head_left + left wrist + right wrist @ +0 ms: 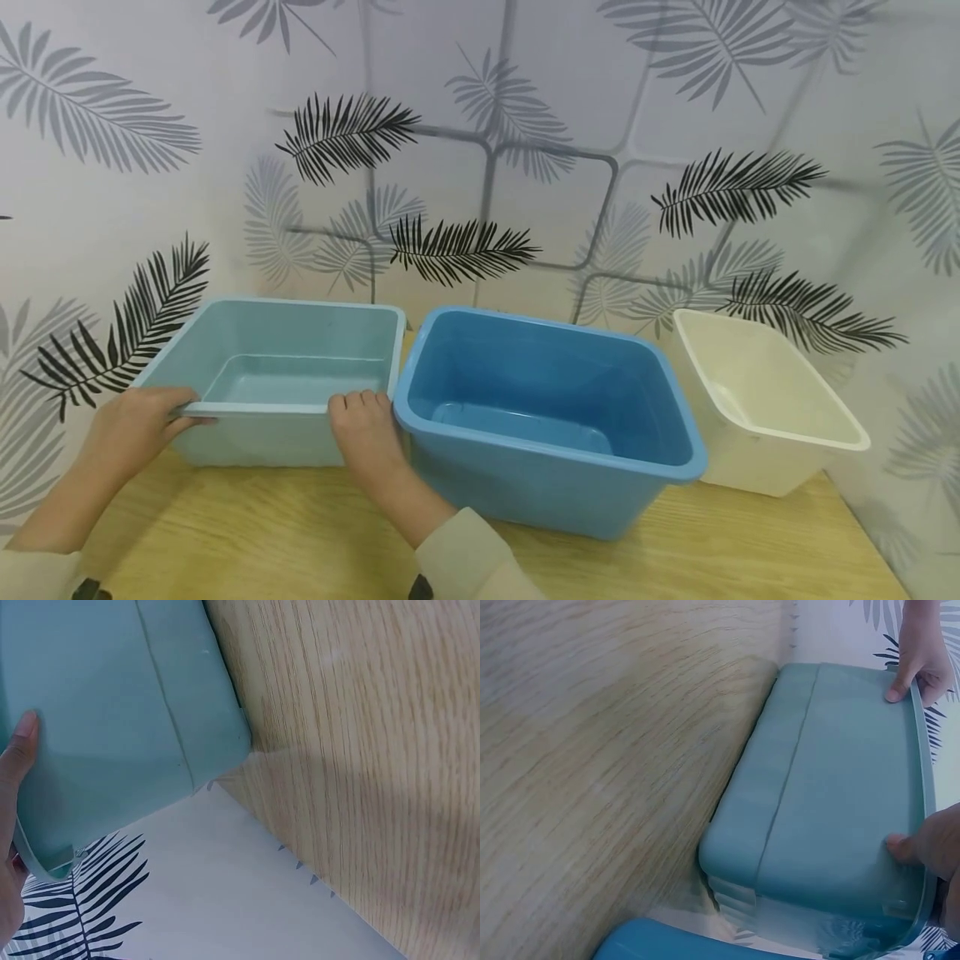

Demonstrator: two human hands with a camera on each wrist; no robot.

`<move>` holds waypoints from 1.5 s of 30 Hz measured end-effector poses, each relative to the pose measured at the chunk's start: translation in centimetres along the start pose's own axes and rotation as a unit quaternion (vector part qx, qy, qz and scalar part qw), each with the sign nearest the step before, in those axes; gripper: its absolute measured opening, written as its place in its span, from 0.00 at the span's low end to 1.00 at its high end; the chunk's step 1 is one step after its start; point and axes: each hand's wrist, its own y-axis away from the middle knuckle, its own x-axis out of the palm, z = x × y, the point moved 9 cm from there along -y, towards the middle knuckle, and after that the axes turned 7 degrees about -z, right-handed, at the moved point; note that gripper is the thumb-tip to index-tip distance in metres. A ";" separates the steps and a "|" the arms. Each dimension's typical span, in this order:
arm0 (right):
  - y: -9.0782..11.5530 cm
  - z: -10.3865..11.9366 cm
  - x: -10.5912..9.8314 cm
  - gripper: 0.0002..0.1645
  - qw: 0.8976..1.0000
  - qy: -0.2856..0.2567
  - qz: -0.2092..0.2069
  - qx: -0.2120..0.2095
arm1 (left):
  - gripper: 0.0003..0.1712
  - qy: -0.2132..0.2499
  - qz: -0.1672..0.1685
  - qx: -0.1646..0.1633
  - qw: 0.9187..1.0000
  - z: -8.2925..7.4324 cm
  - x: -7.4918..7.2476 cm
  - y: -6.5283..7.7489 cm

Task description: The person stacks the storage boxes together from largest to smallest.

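Both hands are clamped on the front rim of the teal plastic tub, left-centre of the frame: left hand near its left corner, right hand toward the right. That right one's super close to the blue plastic tub, so tugging rightward could pinch fingers, imo.

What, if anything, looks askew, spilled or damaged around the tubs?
Nothing looks spilled or broken. Only alignment seems slightly off: in the head view, the blue tub appears turned beside the light teal tub, its front rim slanting while the teal one's runs nearly level.
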 end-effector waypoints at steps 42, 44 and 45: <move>-4.7 -2.8 -6.7 0.15 0.998 -0.016 -0.052 0.031 | 0.44 -0.033 -0.058 0.039 0.997 -0.4 -6.5 -4.1; -5.1 -3.2 -7.2 0.16 0.997 -0.016 -0.063 0.035 | 0.45 -0.032 -0.065 0.045 0.996 -0.6 -7.1 -4.7; -5.3 -3.4 -7.5 0.16 0.997 -0.015 -0.069 0.037 | 0.45 -0.032 -0.067 0.047 0.996 -0.6 -7.3 -5.0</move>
